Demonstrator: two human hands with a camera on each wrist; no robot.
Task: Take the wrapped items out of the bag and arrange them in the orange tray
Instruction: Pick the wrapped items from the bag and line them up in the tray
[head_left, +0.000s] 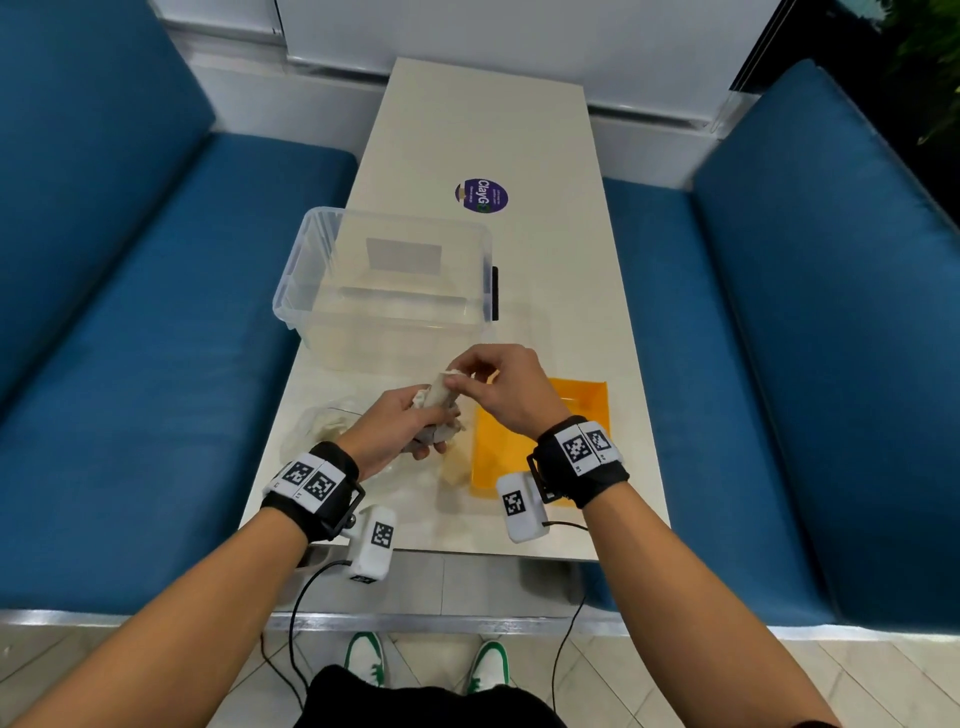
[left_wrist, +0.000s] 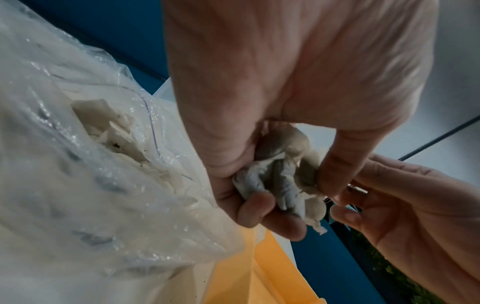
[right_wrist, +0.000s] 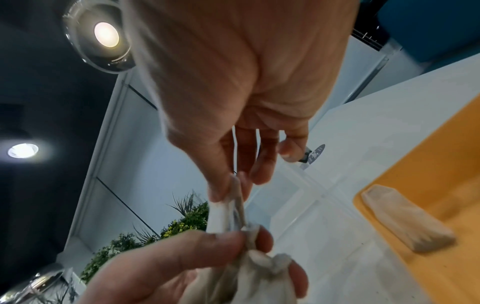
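My left hand grips a bunch of grey-white paper-wrapped items just above the table, left of the orange tray. My right hand pinches the top end of one wrapped item between thumb and forefinger, still within the bunch. One wrapped item lies in the orange tray near its edge. The clear plastic bag lies crumpled left of my left hand, with white wrappings showing inside the bag.
A clear plastic storage box stands behind my hands on the white table. A round purple sticker lies farther back. Blue benches run along both sides. Cables hang from the wrist cameras over the near edge.
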